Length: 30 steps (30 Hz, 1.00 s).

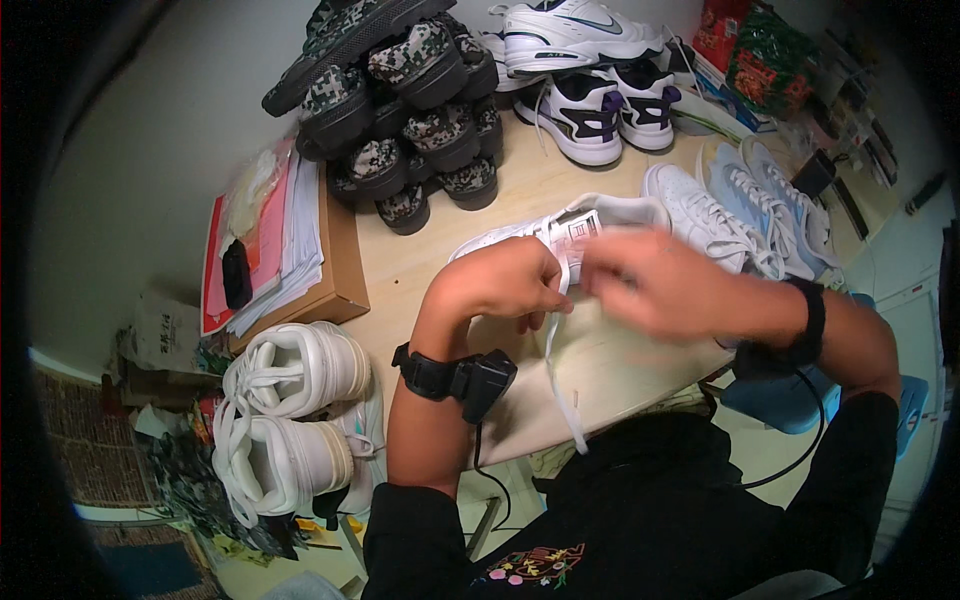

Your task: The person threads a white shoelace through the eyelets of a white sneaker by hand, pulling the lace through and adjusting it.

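Note:
A white sneaker [648, 212] lies on the table in front of me, toe to the left, with its tongue and label showing. A long white shoelace [563, 385] runs down from it and dangles over the table's front edge. At the toe side, my left hand [505, 283] is closed, its thumb and fingers pinching the lace. My right hand [665, 285] is over the shoe's near side, beside the lace. Motion smears its fingers, so I cannot see whether they hold anything. Both hands hide part of the sneaker.
Camouflage shoes [405, 120] are piled at the back left; white sneakers [580, 110] are stacked at the back. More white [705, 215] and light blue sneakers [770, 205] stand right. Papers on a cardboard box [340, 255] and a white pair [290, 420] are left.

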{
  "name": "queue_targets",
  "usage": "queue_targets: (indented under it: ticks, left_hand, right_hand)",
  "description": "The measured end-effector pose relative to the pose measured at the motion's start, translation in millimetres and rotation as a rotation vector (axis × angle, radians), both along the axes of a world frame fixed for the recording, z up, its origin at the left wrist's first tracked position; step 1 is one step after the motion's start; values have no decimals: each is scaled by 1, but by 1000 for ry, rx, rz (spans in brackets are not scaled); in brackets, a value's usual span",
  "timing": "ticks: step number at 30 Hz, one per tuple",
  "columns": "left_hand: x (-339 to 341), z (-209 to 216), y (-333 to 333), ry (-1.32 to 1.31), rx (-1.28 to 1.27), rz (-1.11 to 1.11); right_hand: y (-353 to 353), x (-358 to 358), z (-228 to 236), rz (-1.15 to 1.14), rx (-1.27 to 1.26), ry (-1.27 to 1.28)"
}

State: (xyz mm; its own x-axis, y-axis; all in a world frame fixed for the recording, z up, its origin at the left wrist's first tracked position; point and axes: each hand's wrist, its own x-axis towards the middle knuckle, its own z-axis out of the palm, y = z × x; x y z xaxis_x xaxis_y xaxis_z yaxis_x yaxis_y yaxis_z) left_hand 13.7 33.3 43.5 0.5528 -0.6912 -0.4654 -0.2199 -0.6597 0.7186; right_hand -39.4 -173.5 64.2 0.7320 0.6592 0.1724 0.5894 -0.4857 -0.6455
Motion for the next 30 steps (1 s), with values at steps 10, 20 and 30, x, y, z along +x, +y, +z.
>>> queue_targets:
  ticks: [10,20,30]
  left_hand:
    - [1,1,4,121,-26,-30]
    - [7,-8,18,93,-223,16]
    - [18,-6,32,-413,-177,524]
  right_hand:
    - [-5,56,-20,-476,-48,602]
    - [-2,57,-23,-253,138,762]
    - [-8,28,-20,-185,-199,-7]
